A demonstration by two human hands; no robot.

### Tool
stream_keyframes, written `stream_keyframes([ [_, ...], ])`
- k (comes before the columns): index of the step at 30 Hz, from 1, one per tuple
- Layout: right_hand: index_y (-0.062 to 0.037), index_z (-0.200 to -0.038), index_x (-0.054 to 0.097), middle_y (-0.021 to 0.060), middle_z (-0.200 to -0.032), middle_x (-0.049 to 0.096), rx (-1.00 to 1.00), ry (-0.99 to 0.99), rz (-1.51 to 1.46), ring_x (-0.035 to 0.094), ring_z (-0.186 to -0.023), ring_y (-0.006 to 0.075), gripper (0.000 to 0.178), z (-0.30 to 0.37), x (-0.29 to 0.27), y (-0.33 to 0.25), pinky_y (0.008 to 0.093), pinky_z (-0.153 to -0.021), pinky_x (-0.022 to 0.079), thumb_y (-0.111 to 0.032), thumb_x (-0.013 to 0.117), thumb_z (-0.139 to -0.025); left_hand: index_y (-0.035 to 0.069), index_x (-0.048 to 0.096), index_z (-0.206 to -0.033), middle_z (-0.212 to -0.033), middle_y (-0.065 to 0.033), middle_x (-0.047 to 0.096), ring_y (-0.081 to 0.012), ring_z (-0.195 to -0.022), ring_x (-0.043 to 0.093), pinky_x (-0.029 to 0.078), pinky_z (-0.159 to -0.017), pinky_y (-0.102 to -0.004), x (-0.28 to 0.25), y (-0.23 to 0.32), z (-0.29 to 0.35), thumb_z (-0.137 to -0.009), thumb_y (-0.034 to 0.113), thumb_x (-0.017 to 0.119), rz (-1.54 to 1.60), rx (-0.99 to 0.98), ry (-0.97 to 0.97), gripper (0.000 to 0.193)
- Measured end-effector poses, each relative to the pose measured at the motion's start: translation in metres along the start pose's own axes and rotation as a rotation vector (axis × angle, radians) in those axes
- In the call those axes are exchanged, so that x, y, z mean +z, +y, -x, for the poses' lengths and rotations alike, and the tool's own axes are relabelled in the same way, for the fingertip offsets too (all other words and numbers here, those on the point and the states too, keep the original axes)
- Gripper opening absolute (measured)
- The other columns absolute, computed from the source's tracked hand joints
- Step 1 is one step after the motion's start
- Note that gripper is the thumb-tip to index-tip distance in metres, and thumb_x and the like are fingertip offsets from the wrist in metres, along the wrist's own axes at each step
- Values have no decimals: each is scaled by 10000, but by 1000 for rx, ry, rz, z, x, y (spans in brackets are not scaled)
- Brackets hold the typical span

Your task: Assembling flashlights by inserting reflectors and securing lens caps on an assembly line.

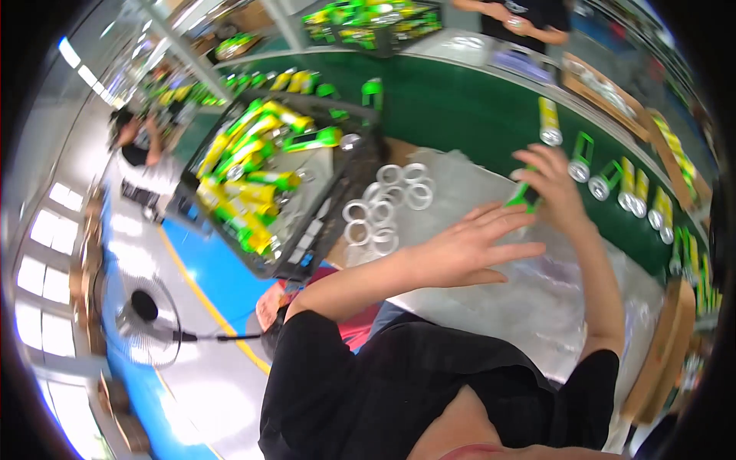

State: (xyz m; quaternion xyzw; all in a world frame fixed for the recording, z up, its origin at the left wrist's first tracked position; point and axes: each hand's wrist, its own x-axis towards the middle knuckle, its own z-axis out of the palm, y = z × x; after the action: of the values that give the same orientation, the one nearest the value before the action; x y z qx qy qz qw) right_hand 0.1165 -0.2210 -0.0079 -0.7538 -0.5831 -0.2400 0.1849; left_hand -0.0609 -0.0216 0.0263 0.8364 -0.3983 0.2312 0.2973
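Note:
My right hand (pixel 548 184) closes its fingers round a green flashlight-like piece (pixel 524 198) with a dark part, held above the worktable. Much of that piece is hidden by the fingers. My left hand (pixel 479 247) is stretched out flat beside it, fingers apart, fingertips close to its lower end; whether they touch I cannot tell. Beneath both hands lies crumpled clear plastic sheeting (pixel 460 172). Several white rings (pixel 381 201) sit in a cluster left of my hands. Just beyond my right hand, a yellow flashlight (pixel 549 119) with a clear round end stands on the green belt (pixel 452 103).
A black crate (pixel 287 267) full of yellow-and-green flashlights stands on the left. More flashlights (pixel 627 184) line the belt at right, near a cardboard box edge (pixel 663 356). Across the belt a person (pixel 529 23) works by another filled crate (pixel 368 38). A fan (pixel 146 318) stands lower left.

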Motion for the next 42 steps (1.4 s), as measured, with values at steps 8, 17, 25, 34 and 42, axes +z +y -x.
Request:
stream_keyframes([
  [8, -120, -1106, 592, 104, -1526, 348, 403, -229, 253, 257, -1450, 327, 614, 61, 49, 213, 537, -1177, 205, 241, 522, -614, 53, 623, -1155, -1177, -167, 610, -369, -1093, 583, 488, -936, -426, -214, -74, 149, -766, 58, 684, -678, -794, -8, 394],
  [17, -56, -1296, 541, 95, -1496, 383, 508, -278, 439, 346, -1388, 306, 601, 46, 35, 225, 433, -1172, 265, 184, 483, -748, 279, 580, -1310, -1403, -120, 497, -305, -1328, 453, 339, -1078, -544, -302, -75, 286, -590, -50, 712, -696, -1525, -820, 802],
  [25, -59, -1224, 567, 112, -1413, 468, 63, -30, 51, 440, -1309, 336, 411, -80, 64, 1, 488, -1128, 308, 16, 591, -820, 158, 538, -1307, -1349, -70, 505, -271, -1360, 405, 283, -1140, -495, -286, -90, 277, -526, 44, 799, -742, -850, -1344, 831],
  [34, -48, -1093, 623, 107, -1336, 541, 28, 59, -263, 507, -1246, 321, 277, -116, 92, -106, 506, -1095, 343, -32, 630, -816, 17, 434, -1328, -1226, -144, 514, -338, -1179, 484, 359, -1069, -420, -268, -104, 285, -510, 109, 783, -765, -757, -939, 894],
  [42, -47, -1086, 613, 102, -1306, 564, 99, 53, -333, 537, -1187, 325, 284, -106, 81, -116, 438, -1011, 420, -30, 658, -806, 40, 474, -1211, -1183, -128, 539, -338, -1205, 487, 265, -1155, -485, -308, -86, 287, -603, -31, 658, -872, -561, -778, 639],
])
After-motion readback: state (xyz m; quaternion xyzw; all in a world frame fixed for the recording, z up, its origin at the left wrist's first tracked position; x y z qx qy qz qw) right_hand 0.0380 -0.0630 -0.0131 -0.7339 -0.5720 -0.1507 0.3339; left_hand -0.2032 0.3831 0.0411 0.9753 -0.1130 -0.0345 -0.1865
